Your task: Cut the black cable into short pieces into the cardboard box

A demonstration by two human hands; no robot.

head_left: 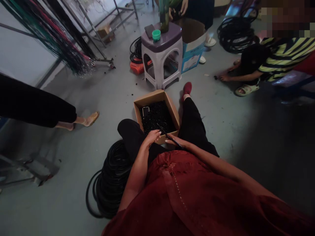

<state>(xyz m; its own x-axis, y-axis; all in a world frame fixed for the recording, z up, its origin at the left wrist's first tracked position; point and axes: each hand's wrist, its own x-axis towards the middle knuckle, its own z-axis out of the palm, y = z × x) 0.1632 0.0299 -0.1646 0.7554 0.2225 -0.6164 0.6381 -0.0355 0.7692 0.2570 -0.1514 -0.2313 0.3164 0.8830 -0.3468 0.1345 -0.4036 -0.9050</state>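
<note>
My left hand is closed at the near edge of a cardboard box, its fingertips pinched together; what they hold is too small to make out. Beside it on the right, my right hand is closed around a slender black thing slanting up over the box's rim. Whether that is a tool or a length of tube, I cannot tell. Many small black pieces fill the bottom of the box. On top of them lies a phone with a pale edge.
A coil of black tubing lies by my left leg. Beyond the box stands a plastic stool with a green cup and a bottle. Co-workers are at the right, the back and the left. Wires hang from a rack.
</note>
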